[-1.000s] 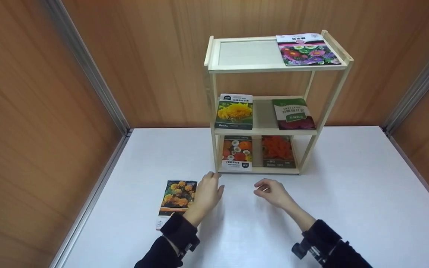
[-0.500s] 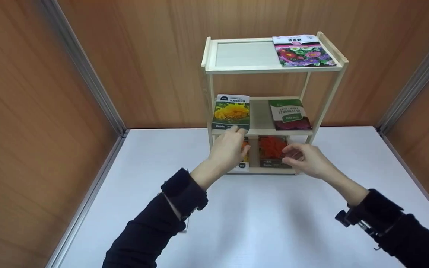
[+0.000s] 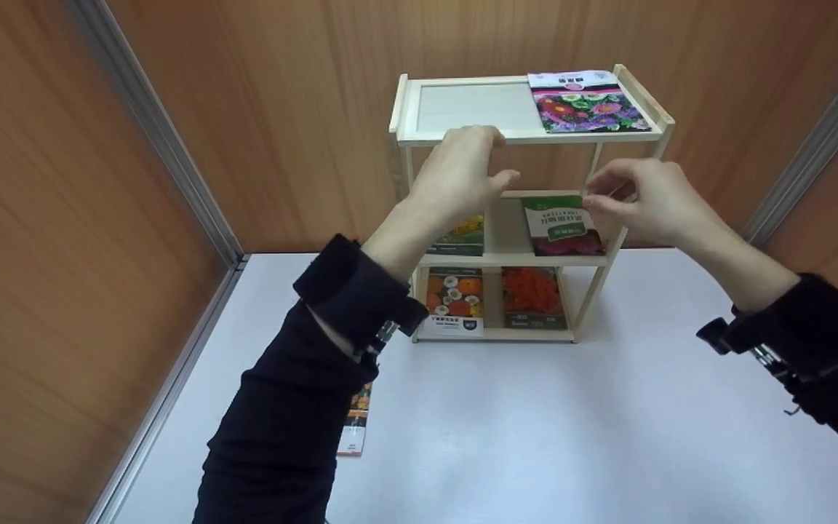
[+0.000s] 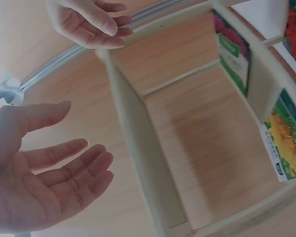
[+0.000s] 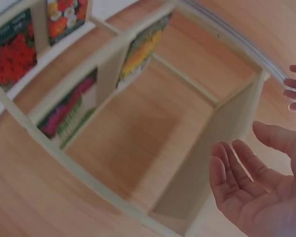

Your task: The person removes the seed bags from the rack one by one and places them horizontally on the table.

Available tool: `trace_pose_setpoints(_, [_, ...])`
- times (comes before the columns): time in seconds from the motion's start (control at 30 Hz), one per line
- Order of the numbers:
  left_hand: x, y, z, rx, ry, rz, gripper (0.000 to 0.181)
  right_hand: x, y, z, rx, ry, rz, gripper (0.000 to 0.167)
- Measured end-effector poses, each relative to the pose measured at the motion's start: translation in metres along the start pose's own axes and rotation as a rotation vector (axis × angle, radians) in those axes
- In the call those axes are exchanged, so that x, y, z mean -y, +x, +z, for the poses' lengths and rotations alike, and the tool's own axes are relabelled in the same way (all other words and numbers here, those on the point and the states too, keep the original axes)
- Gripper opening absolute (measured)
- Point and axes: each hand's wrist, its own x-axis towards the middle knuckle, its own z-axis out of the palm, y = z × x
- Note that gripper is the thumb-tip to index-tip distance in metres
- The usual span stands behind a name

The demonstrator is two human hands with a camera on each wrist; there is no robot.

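Both hands are raised in front of a three-tier shelf (image 3: 419, 137). The left hand (image 3: 459, 171), fingers relaxed and holding nothing, is before the top tier's front edge and covers part of the yellow-flower packet (image 3: 466, 240). On the other side the right hand (image 3: 655, 196) hovers near the right post, fingers loosely bent, nothing between them. A green and maroon packet (image 3: 563, 225) lies right on the middle tier. An aster-flower packet (image 3: 590, 109) lies right on the top tier. The left wrist view shows the left palm (image 4: 49, 182) empty; so does the right wrist view for the right palm (image 5: 259, 192).
The bottom tier carries an orange-and-white flower packet (image 3: 455, 298) and a red-flower packet (image 3: 533, 295). On the white table (image 3: 506, 422), an orange-flower packet (image 3: 353, 433) lies mostly behind the left sleeve. Wood panels (image 3: 281, 109) stand behind and at both sides.
Both hands have risen from low over the table, past the lower tiers, to the height of the upper part of the shelf. The left sleeve now covers much of the packet on the table.
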Motion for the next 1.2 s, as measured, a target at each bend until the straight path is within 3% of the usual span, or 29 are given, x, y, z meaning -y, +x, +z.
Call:
trace_pose_setpoints(0.13, [-0.009, 0.012, -0.011, -0.046, -0.042, -0.022, 0.044, 0.008, 0.016, -0.021, -0.066, -0.026, 0.046, 0.032])
trace_pose_setpoints(0.27, [-0.017, 0.027, -0.014, -0.116, -0.09, -0.06, 0.043, 0.011, 0.033, -0.039, -0.13, -0.035, 0.132, 0.042])
trace_pose_setpoints(0.43, [-0.024, 0.049, -0.004, -0.237, -0.175, -0.077, 0.041, 0.01, 0.05, -0.05, -0.182, -0.032, 0.252, 0.054])
trace_pose_setpoints(0.57, [-0.026, 0.068, 0.012, -0.287, -0.189, -0.101, 0.037, 0.009, 0.06, -0.048, -0.178, -0.041, 0.318, 0.058])
trace_pose_setpoints(0.83, [-0.02, 0.091, 0.047, -0.367, -0.081, -0.176, 0.037, 0.016, 0.078, -0.036, -0.135, -0.085, 0.395, 0.061])
trace_pose_setpoints(0.97, [-0.022, 0.096, 0.058, -0.335, 0.008, -0.255, 0.042, 0.019, 0.084, -0.034, -0.143, -0.086, 0.431, 0.058])
trace_pose_setpoints(1.2, [-0.029, 0.099, 0.068, -0.307, 0.221, -0.282, 0.04, 0.022, 0.089, -0.03, -0.175, -0.068, 0.428, 0.056])
